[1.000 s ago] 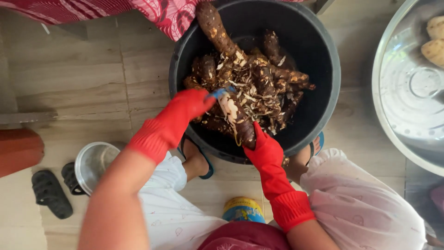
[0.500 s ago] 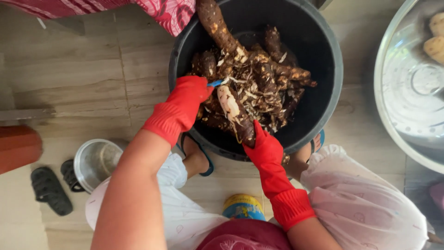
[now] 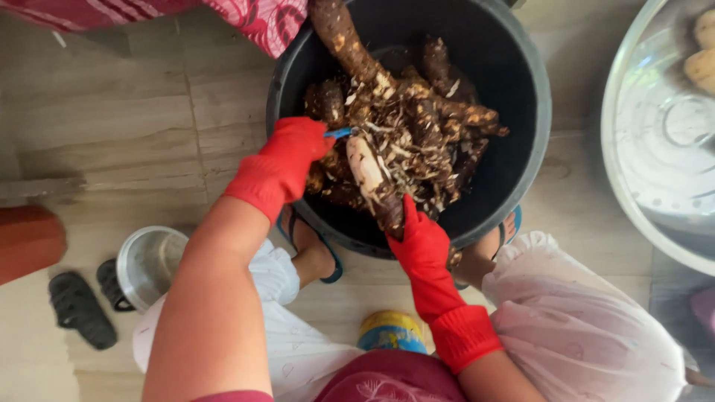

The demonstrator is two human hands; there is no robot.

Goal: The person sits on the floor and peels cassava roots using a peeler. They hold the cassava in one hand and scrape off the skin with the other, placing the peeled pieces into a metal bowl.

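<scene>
Over the black tub [image 3: 521, 179], head view: left hand [image 3: 287, 160] clamped on a blue-handled peeler [image 3: 340, 133], right hand [image 3: 422, 242] clamped on the half-peeled root's [image 3: 366, 167] lower end; short strokes away from the holding fingers seem advisable.

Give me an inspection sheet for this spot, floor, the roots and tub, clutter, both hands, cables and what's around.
Surface: pale wood-look floor, dusty, bare by the tub.
Job's things: black tub holding brown roots and peelings; one partly peeled root held over the pile.
Clutter: small metal pot, dark sandals, yellow and blue lid.
Grips: left hand in a red glove, closed on a blue-handled peeler; right hand in a red glove, closed on the root's lower end.
Cables: nothing seen.
Surroundings: large steel basin at right with peeled pieces, red patterned cloth at top, reddish-brown object at left.
</scene>
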